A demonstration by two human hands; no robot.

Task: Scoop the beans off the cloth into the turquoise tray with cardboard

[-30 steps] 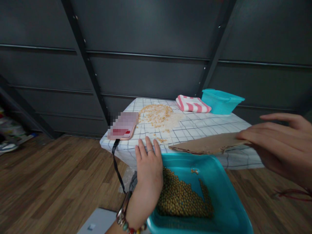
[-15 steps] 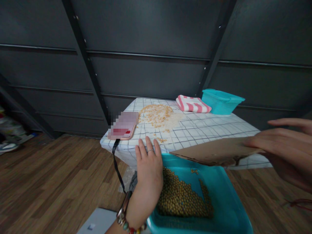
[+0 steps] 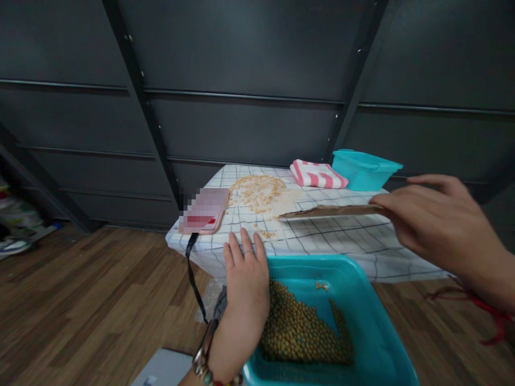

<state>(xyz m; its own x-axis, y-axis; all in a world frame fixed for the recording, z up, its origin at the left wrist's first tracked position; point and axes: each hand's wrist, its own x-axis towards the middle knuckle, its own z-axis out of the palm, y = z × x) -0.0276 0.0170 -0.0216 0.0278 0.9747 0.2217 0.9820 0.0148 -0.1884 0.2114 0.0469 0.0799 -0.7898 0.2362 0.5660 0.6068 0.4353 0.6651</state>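
Note:
My left hand point(image 3: 246, 281) lies flat with fingers stretched out at the near table edge, beside the left rim of a teal plastic basin point(image 3: 384, 321). Brownish round beans point(image 3: 300, 329) fill part of that basin. In my right hand point(image 3: 436, 228) a flat piece of cardboard point(image 3: 330, 211) is pinched by its right end, held nearly edge-on over the cloth. Its left tip is close to a patch of fine white grains point(image 3: 288, 200). Yellow beans point(image 3: 257, 190) are spread beside and among the grains, with a few stray ones nearer my left fingertips.
A checked white tablecloth point(image 3: 322, 241) covers the table. At its left corner lies a pink-cased phone point(image 3: 209, 214) with a black strap point(image 3: 192, 279). Toward the back are a pink-striped towel point(image 3: 317, 174) and a small teal bin point(image 3: 364, 170). A dark panelled wall point(image 3: 241, 123) stands behind.
My right hand has moved the cardboard forward and up from above the basin to over the tablecloth, tilting it edge-on. The left hand has stayed in place.

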